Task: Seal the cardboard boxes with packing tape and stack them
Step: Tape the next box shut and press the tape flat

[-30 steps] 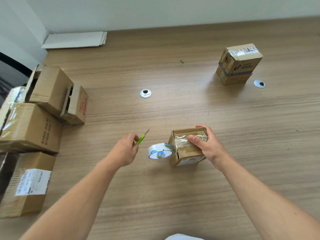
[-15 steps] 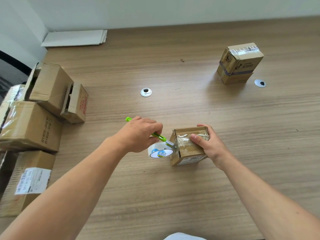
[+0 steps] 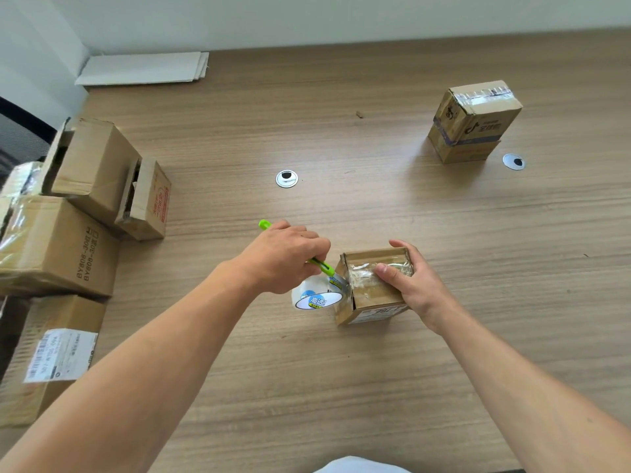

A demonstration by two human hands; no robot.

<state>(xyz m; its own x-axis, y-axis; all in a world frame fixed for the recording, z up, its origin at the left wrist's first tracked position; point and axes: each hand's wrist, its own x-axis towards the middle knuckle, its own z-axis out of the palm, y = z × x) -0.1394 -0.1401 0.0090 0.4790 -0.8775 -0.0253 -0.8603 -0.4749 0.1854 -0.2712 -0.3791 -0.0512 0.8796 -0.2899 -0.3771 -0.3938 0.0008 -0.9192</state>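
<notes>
A small cardboard box [image 3: 372, 295] sits on the wooden table [image 3: 341, 370], with clear tape across its top. My right hand [image 3: 411, 281] grips the box from the right, thumb pressing the tape. A roll of packing tape [image 3: 317, 297] lies against the box's left side, its strip still joined to the box. My left hand [image 3: 283, 256] holds a green utility knife [image 3: 319, 264], whose blade tip meets the tape strip at the box's left top edge. Two sealed boxes [image 3: 474, 122] stand stacked at the far right.
Several cardboard boxes [image 3: 65, 233] are piled along the table's left edge, some with open flaps. Flat white sheets [image 3: 143, 68] lie in the far left corner. Two round cable grommets, one [image 3: 286, 178] mid-table and one [image 3: 513, 161] beside the stack, are set in the table.
My left hand has swung the knife from a point left of the roll over to the tape strip at the box's edge. My right hand stays on the box.
</notes>
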